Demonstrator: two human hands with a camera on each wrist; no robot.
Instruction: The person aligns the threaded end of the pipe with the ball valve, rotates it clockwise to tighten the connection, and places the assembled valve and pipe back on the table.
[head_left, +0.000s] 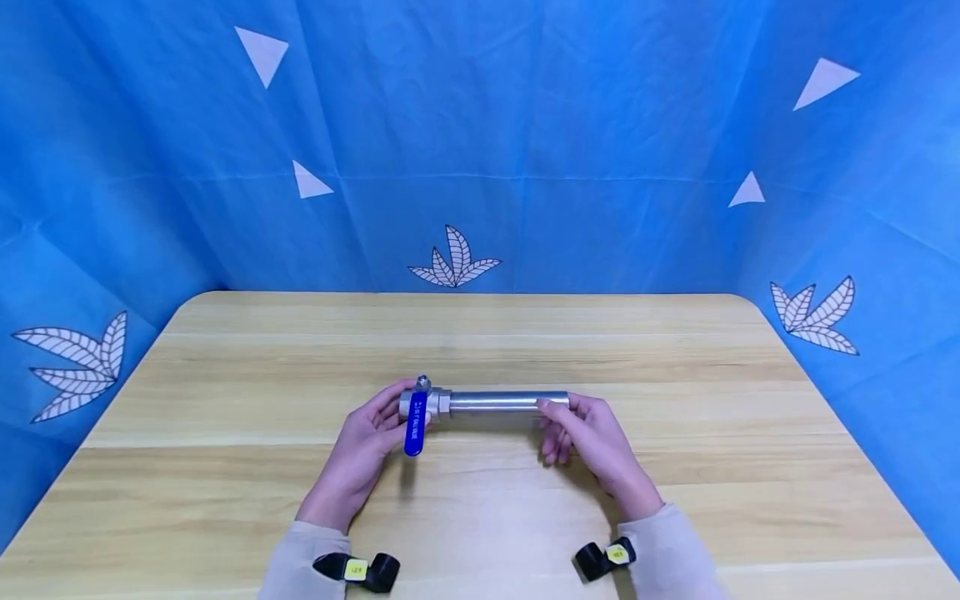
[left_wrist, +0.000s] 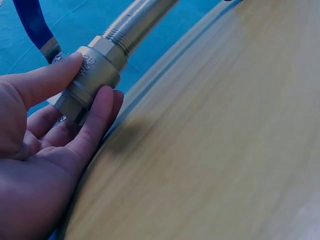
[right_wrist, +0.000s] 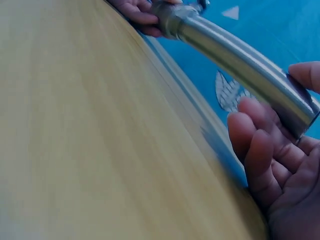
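Observation:
My left hand [head_left: 365,442] grips the body of a ball valve [left_wrist: 90,75], thumb on one side and fingers curled under the other. The valve's blue lever handle [head_left: 415,423] points toward me in the head view. From the valve's right side a straight silver metal pipe [head_left: 506,402] runs level to my right hand [head_left: 588,433]. Threads show where the pipe meets the valve in the left wrist view. At the pipe's far end, my right thumb and fingers pinch it near the open rim. Both hold the joined pieces a little above the table.
A light wood-grain table [head_left: 675,367] lies beneath the hands. Behind it and along both sides hangs a blue cloth [head_left: 525,108] with white triangles and leaf prints. Black wrist devices [head_left: 367,572] with yellow labels sit on both sleeves.

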